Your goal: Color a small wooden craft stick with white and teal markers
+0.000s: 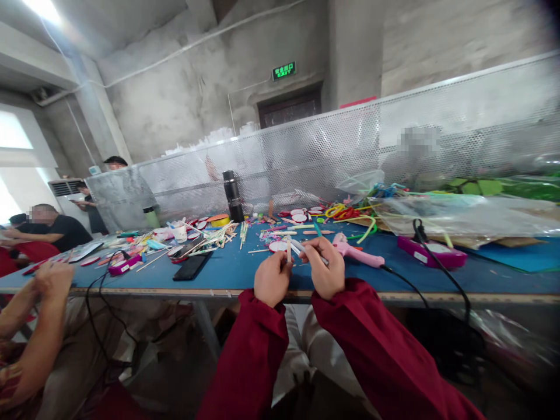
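Just over the table's front edge, my left hand [272,278] pinches a short pale flat stick [289,252] that stands upright from its fingertips. My right hand [327,273] is closed around a slim whitish-grey pen [324,261], its front end pointing towards the stick. The two hands are close together but apart. Right beside my right hand lies a pink glue gun [362,255] with a black cord. Behind the hands are a white disc with a red rim [279,247] and a pink pen-like stick [318,233].
On the blue table [236,274] are a black phone [192,266], a black bottle [233,197], piled wooden sticks [223,236], purple boxes with cords [432,252], coloured pipe cleaners [370,227] and plastic bags [472,213]. A perforated metal screen [301,160] runs behind. A co-worker's hands [55,280] are at left.
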